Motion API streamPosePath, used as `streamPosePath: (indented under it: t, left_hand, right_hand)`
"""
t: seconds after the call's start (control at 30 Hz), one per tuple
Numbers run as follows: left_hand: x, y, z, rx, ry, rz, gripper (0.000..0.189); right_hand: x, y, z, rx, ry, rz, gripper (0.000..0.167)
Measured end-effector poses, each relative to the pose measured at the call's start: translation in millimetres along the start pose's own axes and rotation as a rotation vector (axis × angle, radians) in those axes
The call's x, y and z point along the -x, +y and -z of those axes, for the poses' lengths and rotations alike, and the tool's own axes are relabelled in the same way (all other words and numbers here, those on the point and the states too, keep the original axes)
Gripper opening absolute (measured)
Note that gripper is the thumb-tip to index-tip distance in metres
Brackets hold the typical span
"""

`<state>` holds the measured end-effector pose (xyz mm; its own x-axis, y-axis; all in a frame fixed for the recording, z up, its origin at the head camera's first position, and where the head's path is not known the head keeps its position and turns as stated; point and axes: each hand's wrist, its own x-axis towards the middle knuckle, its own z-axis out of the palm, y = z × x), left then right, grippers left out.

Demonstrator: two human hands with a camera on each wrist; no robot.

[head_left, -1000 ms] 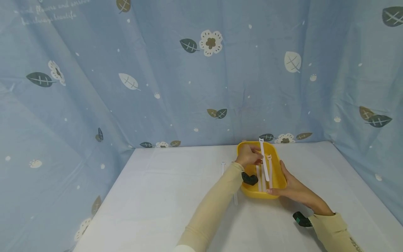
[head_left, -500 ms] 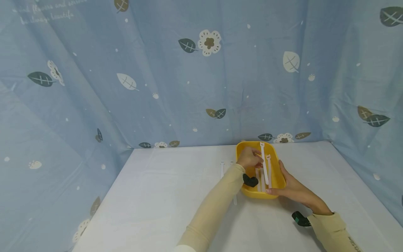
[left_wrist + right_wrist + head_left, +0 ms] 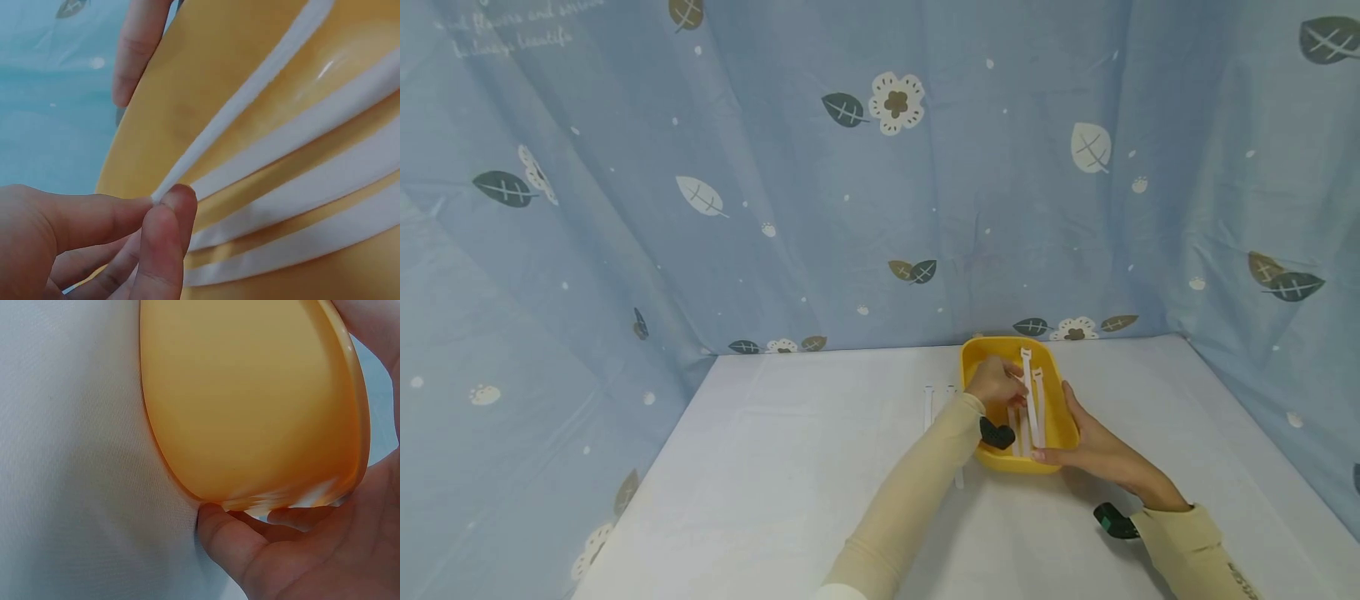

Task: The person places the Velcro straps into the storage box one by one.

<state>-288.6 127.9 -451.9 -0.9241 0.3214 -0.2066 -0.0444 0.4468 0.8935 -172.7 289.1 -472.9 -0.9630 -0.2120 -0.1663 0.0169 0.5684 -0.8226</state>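
A yellow plastic bin [image 3: 1018,467] stands at the back of the table, right of centre. Over its inside, my left hand [image 3: 997,385] pinches a white hook-and-loop cable tie [image 3: 1030,400] between thumb and fingertips. The left wrist view shows this tie [image 3: 244,97] running from the pinch, with several other white ties [image 3: 300,137] lying side by side on the bin floor. My right hand [image 3: 1105,450] grips the bin's near right corner. In the right wrist view its fingers [image 3: 234,540] wrap the bin's outer wall [image 3: 250,406].
White ties [image 3: 928,404] lie on the table left of the bin, partly hidden by my left sleeve [image 3: 917,483]. A blue patterned curtain [image 3: 820,208] hangs behind and beside the white table [image 3: 775,467]. Dark wrist devices [image 3: 1116,521] sit at both wrists.
The pinched tie has come down lower into the bin, and my left hand has shifted slightly down with it. My right hand stays on the bin.
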Motion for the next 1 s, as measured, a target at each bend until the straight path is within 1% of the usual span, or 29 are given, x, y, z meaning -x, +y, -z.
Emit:
streamPosePath:
  t: [0.17,0.47,0.63,1.0]
  left_hand:
    - [2.2,-0.9,-1.2,0.000,-0.017,-0.002,0.029]
    - [16.5,2.7,-0.8,0.009,-0.047,-0.012,0.030]
    - [16.4,2.9,-1.4,-0.007,-0.055,-0.007,0.030]
    - [15.4,2.8,-5.6,0.013,-0.049,0.048,0.027]
  right_hand:
    - [-1.2,1.0,-0.2,-0.016,-0.004,0.004,0.132]
    - [-3.3,3.8,-1.2,0.003,-0.008,-0.040,0.134]
    - [-2.7,2.4,-0.7,0.014,-0.006,-0.047,0.134]
    - [-1.3,0.7,-0.7,0.014,0.003,-0.044,0.134]
